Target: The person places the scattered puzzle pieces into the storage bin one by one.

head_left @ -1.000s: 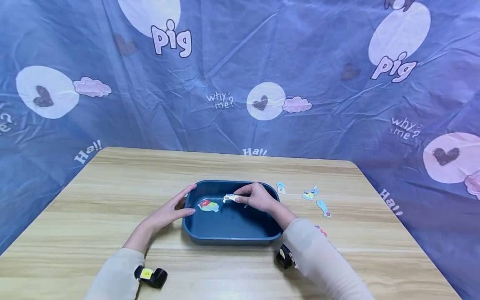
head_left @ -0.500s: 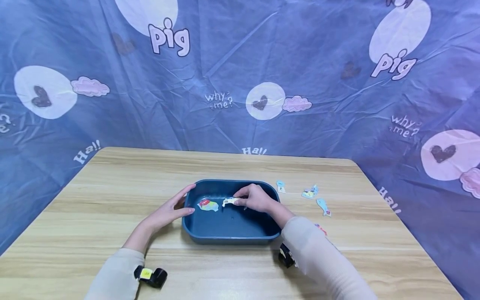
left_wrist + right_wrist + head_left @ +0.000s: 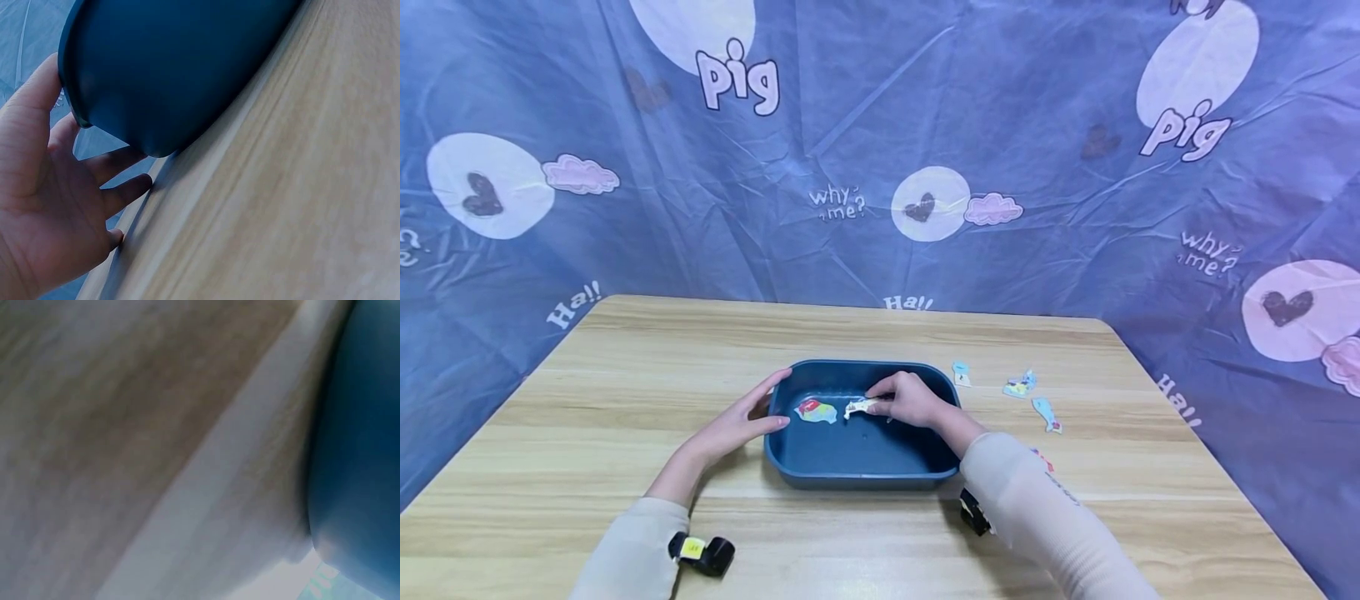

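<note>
A dark blue plastic basin (image 3: 863,479) sits on the table. My left hand (image 3: 737,427) is at its left end, thumb and fingers spread, with the tips at the rim. In the left wrist view the thumb touches the basin wall (image 3: 156,69) and the other fingers hang below. Inside the basin, my right hand (image 3: 917,402) pinches a small whitish cut-out piece (image 3: 855,407) close over the floor; the fingers hide part of it. Left of it lies a red, yellow and pale blue cut-out piece (image 3: 817,411). The right wrist view shows no hand.
Several cut-out pieces lie right of the basin: a pale blue and white one (image 3: 962,373), a blue and yellow one (image 3: 1020,385), and a long blue one (image 3: 1047,414). A red one (image 3: 1042,459) is partly behind the right sleeve (image 3: 1037,508). A printed blue cloth (image 3: 850,267) hangs behind the table.
My right hand has moved slightly down in the basin with the whitish piece, which is a little lower and further left. My left hand stays at the rim.
</note>
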Motion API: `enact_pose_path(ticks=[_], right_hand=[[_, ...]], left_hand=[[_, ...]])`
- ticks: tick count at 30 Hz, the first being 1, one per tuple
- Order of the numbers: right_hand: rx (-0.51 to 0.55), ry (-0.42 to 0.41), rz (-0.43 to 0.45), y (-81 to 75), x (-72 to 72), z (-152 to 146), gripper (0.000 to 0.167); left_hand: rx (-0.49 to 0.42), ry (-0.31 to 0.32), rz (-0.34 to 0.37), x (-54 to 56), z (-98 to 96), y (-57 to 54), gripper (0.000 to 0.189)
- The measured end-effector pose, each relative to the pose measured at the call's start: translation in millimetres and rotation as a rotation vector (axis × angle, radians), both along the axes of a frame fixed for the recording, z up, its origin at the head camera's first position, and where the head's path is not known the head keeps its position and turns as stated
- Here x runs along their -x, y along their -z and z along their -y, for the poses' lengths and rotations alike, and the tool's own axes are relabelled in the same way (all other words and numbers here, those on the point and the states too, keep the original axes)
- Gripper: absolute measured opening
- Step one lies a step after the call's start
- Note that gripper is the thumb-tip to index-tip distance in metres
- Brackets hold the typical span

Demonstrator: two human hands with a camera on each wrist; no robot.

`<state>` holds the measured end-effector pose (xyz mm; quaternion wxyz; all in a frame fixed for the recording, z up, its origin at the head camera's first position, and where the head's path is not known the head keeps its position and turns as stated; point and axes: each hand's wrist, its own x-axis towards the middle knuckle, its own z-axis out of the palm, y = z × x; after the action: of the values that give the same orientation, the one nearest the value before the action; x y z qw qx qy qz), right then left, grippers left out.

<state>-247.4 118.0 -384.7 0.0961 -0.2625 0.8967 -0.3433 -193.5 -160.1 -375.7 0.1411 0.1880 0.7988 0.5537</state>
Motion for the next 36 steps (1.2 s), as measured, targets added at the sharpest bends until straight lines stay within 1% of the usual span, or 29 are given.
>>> enact_pose_path(ticks=[5, 14, 21, 28, 31, 33, 36], right_hand=[[-0.02, 0.008, 0.003, 0.4, 0.3, 0.7, 0.018], [-0.032, 0.021, -0.007, 1.4, -0.6, 0.9, 0.02], [-0.032, 0.023, -0.006, 1.7, 0.6, 0.2, 0.021], [-0.057, 0.002, -0.065, 0.7, 0.6, 0.7, 0.021], [-0.066, 0.009, -0.061, 0.7, 0.0, 1.2, 0.021], [-0.063, 0.009, -0.056, 0.4, -0.4, 1.1, 0.021], [-0.059, 0.009, -0.051, 0.3, -1.0, 0.7, 0.022]], left_hand=[[0.013, -0.007, 0.008, -2.3, -0.5, -3.5, 0.064], [0.005, -0.008, 0.011, 0.0, -0.7, 1.9, 0.064], [-0.01, -0.008, -0.013, 14.9, 4.7, 29.0, 0.064], [-0.03, -0.006, -0.02, 15.7, 4.8, 30.8, 0.064], [-0.02, -0.01, -0.016, 15.2, 4.4, 29.5, 0.064], [-0.01, -0.013, -0.013, 13.8, 3.8, 27.0, 0.064], [-0.009, -0.011, -0.008, 8.9, 1.5, 18.8, 0.064]])
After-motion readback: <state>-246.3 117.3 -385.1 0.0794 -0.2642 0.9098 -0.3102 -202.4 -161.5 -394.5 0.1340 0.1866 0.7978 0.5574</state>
